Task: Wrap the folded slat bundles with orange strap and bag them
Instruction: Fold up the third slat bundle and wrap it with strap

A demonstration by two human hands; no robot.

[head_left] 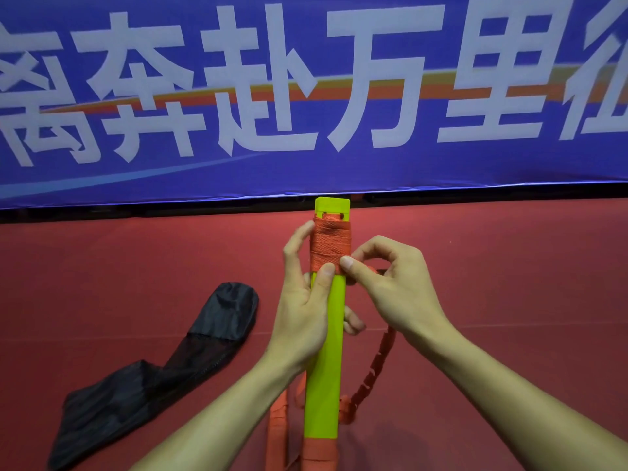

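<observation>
Gripping lime-green folded slat bundle (325, 351) above red surface (509, 266): left hand (302, 300), thumb on woven orange strap (328, 244) wound near top; right hand (390, 283) pinching strap. Limp black fabric bag (163, 362) lying left.

Left hand (302, 300) and right hand (397, 283), both bare, each continuing into a bare forearm that reaches the lower edge of view: left forearm (221, 413), right forearm (526, 396). Thumbnails (329, 268) short, plain, squared at the tip. Knuckle creases and tendon lines show on the hand backs.
</observation>
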